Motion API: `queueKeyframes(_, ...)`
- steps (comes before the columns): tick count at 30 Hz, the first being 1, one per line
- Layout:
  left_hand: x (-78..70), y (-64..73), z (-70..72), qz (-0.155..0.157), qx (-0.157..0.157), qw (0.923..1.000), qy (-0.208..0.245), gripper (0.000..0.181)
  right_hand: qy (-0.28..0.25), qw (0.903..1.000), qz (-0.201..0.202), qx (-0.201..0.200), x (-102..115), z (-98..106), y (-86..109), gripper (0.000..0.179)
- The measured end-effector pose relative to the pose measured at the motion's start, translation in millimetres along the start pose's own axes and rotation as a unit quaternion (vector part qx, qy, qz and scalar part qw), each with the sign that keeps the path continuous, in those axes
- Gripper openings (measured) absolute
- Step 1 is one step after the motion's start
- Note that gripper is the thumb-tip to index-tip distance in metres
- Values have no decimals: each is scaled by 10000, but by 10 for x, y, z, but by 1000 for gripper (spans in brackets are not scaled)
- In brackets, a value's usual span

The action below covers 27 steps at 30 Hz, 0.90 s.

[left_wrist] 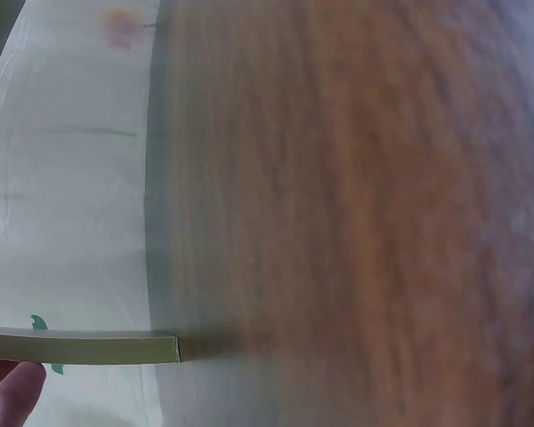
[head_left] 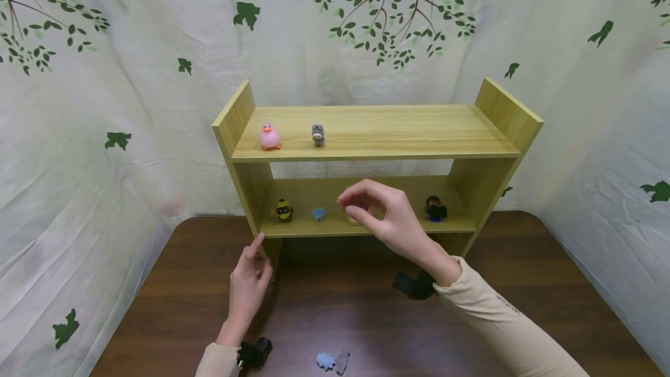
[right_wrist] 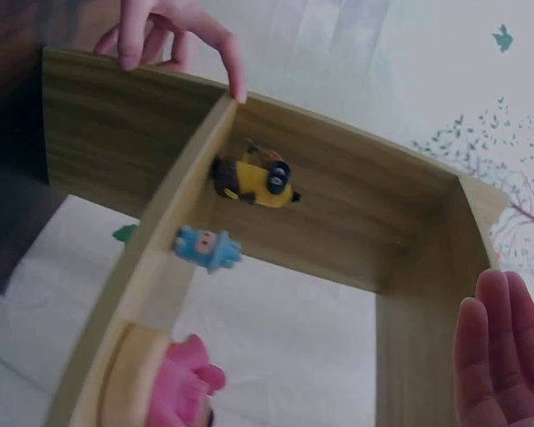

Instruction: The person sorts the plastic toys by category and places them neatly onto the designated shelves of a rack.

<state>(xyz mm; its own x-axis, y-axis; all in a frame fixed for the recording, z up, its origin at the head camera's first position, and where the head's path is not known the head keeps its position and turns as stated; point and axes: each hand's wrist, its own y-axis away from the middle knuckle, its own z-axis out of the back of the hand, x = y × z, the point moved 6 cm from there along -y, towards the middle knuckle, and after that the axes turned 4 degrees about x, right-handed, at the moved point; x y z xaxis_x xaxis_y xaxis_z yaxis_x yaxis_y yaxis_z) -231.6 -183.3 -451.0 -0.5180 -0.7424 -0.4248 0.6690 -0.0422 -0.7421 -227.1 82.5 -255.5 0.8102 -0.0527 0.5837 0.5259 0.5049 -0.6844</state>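
White cloth with green leaves printed on it hangs behind and to both sides of me. Below it spreads the dark brown table, and on that stands the shelf, two pale wooden boards between side panels. My cream sleeves reach in from the near side.

My right hand hovers before the lower board, thumb and fingers loosely bowed with a gap between them, gripping nothing. My left hand rests lightly on the shelf's left side, its forefinger stretched to touch the front corner where the lower board meets the panel. A black wrist camera sits below it.

The pink figure, on a round tan base, stands on the lower board, mostly hidden behind my right hand from above and apart from it. The pink bird stands at the upper board's left. The dark-haired figure is on the lower board's right, the yellow figure near its left end. The grey figure stands right of the bird. On the table near me, a blue toy lies just beside a grey toy. Smallest is the blue figure, between yellow and pink.
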Motion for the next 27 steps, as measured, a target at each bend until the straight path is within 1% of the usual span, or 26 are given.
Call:
queueKeyframes(3,6,0,-3,15,5,10000,-24,82,76,10000,9,52,-25,-37,40,21)
queueKeyframes(5,9,-1,-5,21,5,10000,-32,83,12,9999,-37,97,-48,-63,67,19)
queueKeyframes(11,7,0,-4,30,10,10000,-18,83,-183,9990,-349,225,-112,-131,171,17)
queueKeyframes(19,7,0,-2,19,39,10000,7,81,-219,9971,-644,353,-213,-222,340,20)
queueKeyframes(25,15,6,-2,54,59,10000,40,80,-302,9957,-768,426,-276,-287,443,18)
queueKeyframes(27,11,4,2,17,26,10000,19,80,-327,9957,-734,459,-288,-302,472,18)
